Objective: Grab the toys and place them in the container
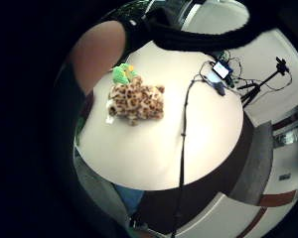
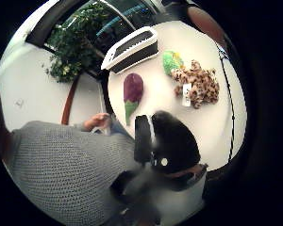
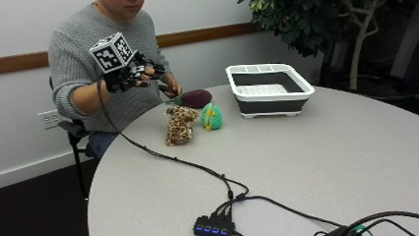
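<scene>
My gloved right hand (image 3: 131, 73) hangs in the air above the table's edge, in front of the person's chest, fingers relaxed and holding nothing. On the round grey table (image 3: 314, 162) a spotted leopard plush (image 3: 180, 125) lies next to a green toy (image 3: 211, 116), with a purple eggplant plush (image 3: 195, 98) just behind them. The white and black container (image 3: 270, 91) stands farther along the table. The palm views show the leopard (image 1: 136, 101) (image 2: 196, 84), the green toy (image 1: 121, 74) (image 2: 171, 61), the eggplant (image 2: 133, 89) and the container (image 2: 132, 47) below the hand.
The person's bare left hand (image 3: 171, 89) rests at the table's edge beside the eggplant. A black cable (image 3: 196, 167) runs across the table to a hub (image 3: 213, 230) at the near edge. A potted plant (image 3: 308, 24) stands behind the container.
</scene>
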Demonstrator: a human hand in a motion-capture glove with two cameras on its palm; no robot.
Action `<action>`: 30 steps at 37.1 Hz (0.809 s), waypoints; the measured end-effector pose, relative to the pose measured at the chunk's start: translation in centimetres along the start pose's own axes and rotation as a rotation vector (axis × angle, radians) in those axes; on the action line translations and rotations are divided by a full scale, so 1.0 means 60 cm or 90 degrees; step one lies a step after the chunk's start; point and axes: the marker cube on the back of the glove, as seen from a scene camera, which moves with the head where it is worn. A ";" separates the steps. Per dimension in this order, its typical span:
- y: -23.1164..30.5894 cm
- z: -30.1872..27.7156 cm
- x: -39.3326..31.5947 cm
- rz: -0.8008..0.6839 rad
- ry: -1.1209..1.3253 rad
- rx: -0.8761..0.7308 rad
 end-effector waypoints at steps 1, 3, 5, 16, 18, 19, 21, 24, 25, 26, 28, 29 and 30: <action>-0.001 -0.001 0.000 0.000 0.000 0.000; -0.003 -0.004 0.001 -0.001 0.002 -0.001; -0.007 -0.007 0.003 0.001 0.004 -0.001; -0.023 0.000 0.011 0.010 0.007 -0.023; -0.031 0.009 0.008 0.010 0.005 -0.034; -0.039 0.014 0.006 0.008 0.005 -0.040; -0.060 0.024 0.005 0.006 0.007 -0.054; -0.100 0.038 0.005 0.008 0.015 -0.078; -0.115 0.041 0.005 0.009 0.018 -0.087; -0.129 0.045 0.004 0.009 0.022 -0.095; -0.157 0.051 0.006 0.008 0.031 -0.108; -0.169 0.054 0.007 0.008 0.035 -0.112; -0.178 0.057 0.008 0.008 0.039 -0.115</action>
